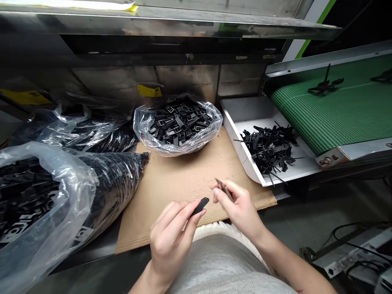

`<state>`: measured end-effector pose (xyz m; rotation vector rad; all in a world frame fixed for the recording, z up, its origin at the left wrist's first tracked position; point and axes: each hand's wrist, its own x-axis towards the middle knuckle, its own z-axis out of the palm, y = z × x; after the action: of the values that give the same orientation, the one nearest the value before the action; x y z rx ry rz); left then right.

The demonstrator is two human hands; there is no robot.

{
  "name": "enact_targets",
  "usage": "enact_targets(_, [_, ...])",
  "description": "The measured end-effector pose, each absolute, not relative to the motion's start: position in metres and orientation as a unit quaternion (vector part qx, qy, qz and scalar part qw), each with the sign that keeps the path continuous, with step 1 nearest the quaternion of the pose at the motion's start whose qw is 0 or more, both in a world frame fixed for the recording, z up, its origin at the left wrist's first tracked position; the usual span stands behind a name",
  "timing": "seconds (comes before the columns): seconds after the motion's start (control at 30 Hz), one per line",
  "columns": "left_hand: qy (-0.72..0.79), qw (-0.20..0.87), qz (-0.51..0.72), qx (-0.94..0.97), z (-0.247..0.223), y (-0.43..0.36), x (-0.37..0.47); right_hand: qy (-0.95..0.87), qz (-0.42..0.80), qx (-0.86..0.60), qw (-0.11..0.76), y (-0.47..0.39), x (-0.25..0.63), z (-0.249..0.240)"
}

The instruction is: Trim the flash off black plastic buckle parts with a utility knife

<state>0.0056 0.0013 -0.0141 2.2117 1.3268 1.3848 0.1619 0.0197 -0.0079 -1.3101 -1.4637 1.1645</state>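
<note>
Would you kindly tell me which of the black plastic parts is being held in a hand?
The part pinched in the left hand; the others in view lie in plastic bags, the white tray or on the green belt.

metal shelf (pixel 183 26), yellow tag (pixel 149 91), power strip (pixel 333 267)

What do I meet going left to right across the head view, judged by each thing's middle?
Big plastic bag of black parts → left hand → black piece in its grip → thin tool → right hand gripping it → white tray → green conveyor belt.
</note>
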Motion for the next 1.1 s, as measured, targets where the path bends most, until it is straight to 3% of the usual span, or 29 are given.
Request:
enact_targets(0.3, [0.442, 0.045, 0.473, 0.76, -0.006, 0.003, 0.007, -0.754, 0.263, -0.513, 0.314, -0.005, 0.17, -0.002])
enact_targets(1.1, [0.412, 0.016, 0.494, 0.765, -0.01, 0.005, 0.004, -0.763, 0.171, -0.545, 0.302, 0.0, 0.157, -0.001])
